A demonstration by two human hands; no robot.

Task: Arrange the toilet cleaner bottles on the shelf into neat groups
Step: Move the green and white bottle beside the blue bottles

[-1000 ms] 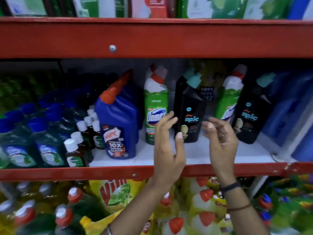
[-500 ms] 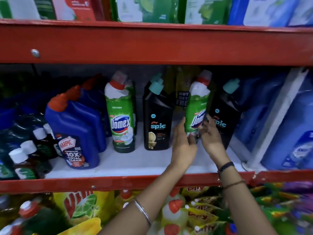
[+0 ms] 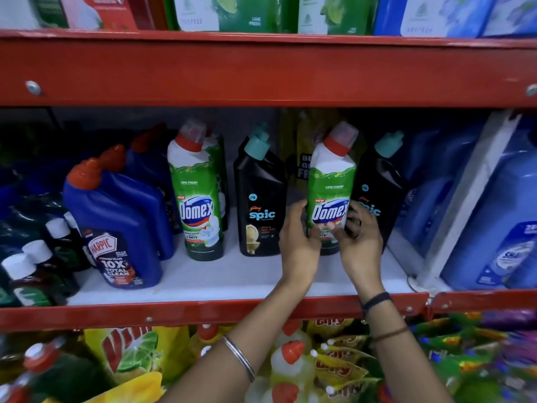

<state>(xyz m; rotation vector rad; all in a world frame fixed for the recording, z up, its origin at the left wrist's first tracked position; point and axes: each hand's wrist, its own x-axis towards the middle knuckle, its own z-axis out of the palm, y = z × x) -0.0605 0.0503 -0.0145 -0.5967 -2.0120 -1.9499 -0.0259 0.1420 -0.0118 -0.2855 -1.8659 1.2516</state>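
Both hands, the left hand (image 3: 299, 245) and the right hand (image 3: 356, 242), clasp the lower body of a green Domex bottle (image 3: 331, 181) (upright). It stands on the white shelf (image 3: 232, 280) between two black Spic bottles (image 3: 260, 199).

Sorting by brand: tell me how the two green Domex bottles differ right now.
The right Domex bottle is held by both the left hand and right hand; the left Domex bottle stands free. The right one sits between black Spic bottles, the left beside blue Harpic. Both share green labels and red caps.
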